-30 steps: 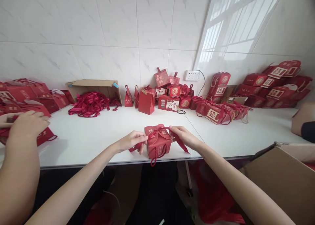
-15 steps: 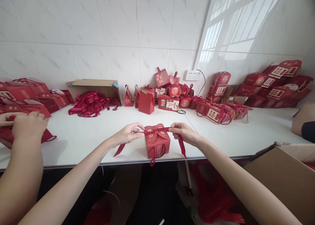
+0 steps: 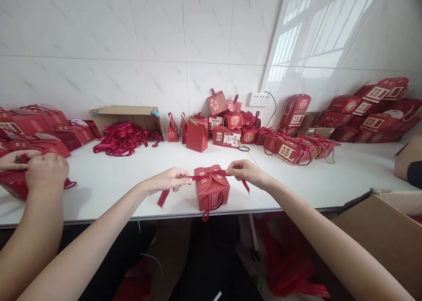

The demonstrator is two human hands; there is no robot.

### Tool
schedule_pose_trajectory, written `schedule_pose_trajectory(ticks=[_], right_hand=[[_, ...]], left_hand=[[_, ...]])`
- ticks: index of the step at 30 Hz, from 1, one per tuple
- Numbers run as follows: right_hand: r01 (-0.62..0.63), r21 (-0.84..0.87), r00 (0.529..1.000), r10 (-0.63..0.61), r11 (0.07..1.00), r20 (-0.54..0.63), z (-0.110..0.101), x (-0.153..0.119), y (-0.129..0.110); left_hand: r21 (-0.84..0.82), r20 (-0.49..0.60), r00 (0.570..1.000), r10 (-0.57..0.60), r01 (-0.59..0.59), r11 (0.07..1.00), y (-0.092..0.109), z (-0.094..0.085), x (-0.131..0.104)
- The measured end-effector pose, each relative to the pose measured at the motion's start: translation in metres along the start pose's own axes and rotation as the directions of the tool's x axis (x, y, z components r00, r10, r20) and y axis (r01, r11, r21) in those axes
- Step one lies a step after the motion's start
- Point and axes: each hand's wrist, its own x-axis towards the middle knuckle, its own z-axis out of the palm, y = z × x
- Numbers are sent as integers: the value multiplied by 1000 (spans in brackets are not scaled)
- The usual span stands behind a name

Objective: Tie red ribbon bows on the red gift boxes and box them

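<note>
A red gift box [image 3: 213, 193] with a petal-shaped folded top and gold lettering stands near the front edge of the white table. A dark red ribbon [image 3: 198, 177] crosses its top, with a knot at the middle. My left hand [image 3: 171, 179] pinches the ribbon on the left side of the box, its loose end hanging below. On the right, my right hand [image 3: 245, 172] is closed on the other side of the ribbon, with a short tail dangling. Between both hands the ribbon is taut. A twisted red cord handle [image 3: 206, 213] hangs down the box's front.
Behind lies a ribbon pile [image 3: 121, 138] before an open cardboard box [image 3: 128, 111]. Finished-looking red boxes [image 3: 288, 151] and a plain red box [image 3: 197, 136] stand along the wall. A co-worker's hands [image 3: 46, 173] handle a box at left. A large carton [image 3: 379, 230] stands at right.
Both ribbon tails hang shorter or have swung as my fingers shifted along the ribbon. My right hand has closed more tightly. The box stays in place.
</note>
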Motion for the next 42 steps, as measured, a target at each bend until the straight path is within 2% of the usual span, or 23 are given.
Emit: schedule_pose_trajectory(ticks=[8, 12, 18, 21, 26, 31, 33, 37, 39, 42], right_hand=[[-44, -201, 999, 45, 979, 2, -10, 1, 9], [-68, -216, 997, 75, 974, 23, -9, 0, 13], [-54, -101, 998, 58, 993, 37, -3, 0, 29], [-98, -82, 994, 102, 992, 48, 0, -1, 33], [-1, 32, 997, -2, 999, 77, -4, -5, 20], [-5, 242, 991, -28, 970, 130, -6, -6, -6], [38, 259, 987, -77, 965, 143, -1, -4, -15], [158, 204, 970, -191, 966, 153, 15, 0, -26], [197, 164, 969, -217, 967, 117, 24, 3, -28], [231, 80, 972, -234, 970, 26, 38, 9, -27]], left_hand=[[25, 55, 998, -41, 40, 999, -9, 0, 3], [1, 96, 995, -24, 24, 1000, -15, 2, 5], [-121, 83, 994, 70, -60, 991, -31, 11, 13], [-154, 54, 992, 115, -105, 982, -33, 15, 16], [-66, 16, 999, 49, -48, 997, -20, 10, 11], [-216, -49, 998, 36, -46, 975, -1, 2, 6], [-171, -76, 996, 36, -48, 984, 6, 0, 6], [97, -44, 993, 107, -103, 990, 13, -2, 6], [223, -28, 984, 178, -168, 960, 13, -1, 7], [368, -80, 964, 252, -207, 907, 14, 2, 7]])
